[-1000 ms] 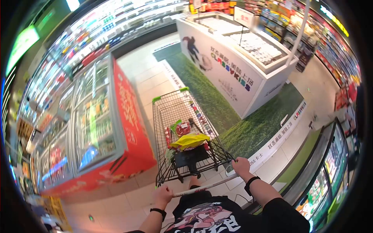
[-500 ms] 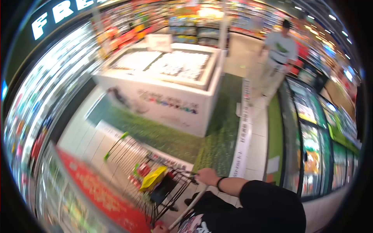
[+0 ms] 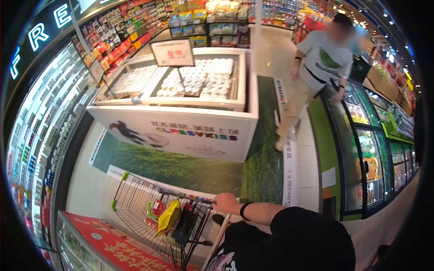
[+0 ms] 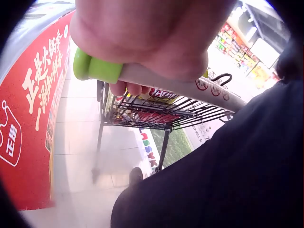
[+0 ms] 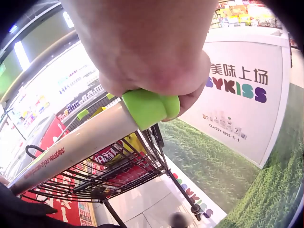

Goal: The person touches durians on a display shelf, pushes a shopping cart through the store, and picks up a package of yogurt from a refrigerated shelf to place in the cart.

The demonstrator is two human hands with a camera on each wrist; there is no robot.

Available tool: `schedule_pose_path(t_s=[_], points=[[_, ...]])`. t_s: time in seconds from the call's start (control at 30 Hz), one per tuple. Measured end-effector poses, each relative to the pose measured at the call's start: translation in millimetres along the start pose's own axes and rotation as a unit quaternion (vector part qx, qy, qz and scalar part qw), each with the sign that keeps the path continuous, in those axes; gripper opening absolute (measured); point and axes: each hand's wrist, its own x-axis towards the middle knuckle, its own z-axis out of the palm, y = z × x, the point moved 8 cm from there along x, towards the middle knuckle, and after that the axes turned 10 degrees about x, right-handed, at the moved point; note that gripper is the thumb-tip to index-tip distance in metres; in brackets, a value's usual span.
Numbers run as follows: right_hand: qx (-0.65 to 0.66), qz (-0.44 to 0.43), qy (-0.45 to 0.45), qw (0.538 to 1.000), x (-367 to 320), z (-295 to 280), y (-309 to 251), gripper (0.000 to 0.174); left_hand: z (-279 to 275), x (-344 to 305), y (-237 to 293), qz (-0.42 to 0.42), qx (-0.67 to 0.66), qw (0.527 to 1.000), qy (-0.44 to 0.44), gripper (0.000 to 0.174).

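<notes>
My right hand (image 3: 226, 203) grips the right end of the cart handle; in the right wrist view the hand (image 5: 152, 57) wraps over the green end cap (image 5: 148, 109). In the left wrist view my left hand (image 4: 147, 42) curls round the other end of the handle (image 4: 175, 88), beside a green cap (image 4: 97, 66), fingertips showing beneath. The head view does not show the left hand. Inside the wire cart (image 3: 135, 198) lie a yellow bag (image 3: 169, 217), a red package (image 3: 157, 208) and a black item (image 3: 184, 226).
A white display freezer (image 3: 181, 131) of white-topped cups stands ahead on a grass-print mat (image 3: 194, 174). A red-sided freezer (image 3: 108, 244) is close on the left. At the right, a person in a white T-shirt (image 3: 323, 58) stands beside glass-fronted coolers (image 3: 368, 167). Lit shelves (image 3: 43, 122) line the far left.
The view has swung right, so the white freezer and cart sit further left. The person in white has come closer, and my left hand has left the head view. The right hand keeps its grip.
</notes>
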Motion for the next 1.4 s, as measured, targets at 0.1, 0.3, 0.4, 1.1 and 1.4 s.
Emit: schedule_pose_path(t_s=[0.1,0.3,0.4,1.1,1.4], points=[[-0.037,0.009,-0.052,0.998,57,12,-16,0.043,-52,17,-26,-0.429,-0.083,0.899,-0.020,0.040],[-0.011,0.031,-0.063,0.997,144,18,-70,0.037,-118,75,-74,-0.434,-0.120,0.893,0.002,0.045],[-0.016,0.027,-0.062,0.998,189,29,-89,0.036,-94,102,-123,-0.255,-0.036,0.966,0.014,0.041],[-0.095,-0.021,0.012,0.995,471,126,-235,0.040,-231,237,-402,-0.490,-0.173,0.853,0.042,0.033],[-0.105,-0.081,-0.016,0.991,635,175,-283,0.031,-261,299,-504,-0.514,-0.190,0.833,0.075,0.035]])
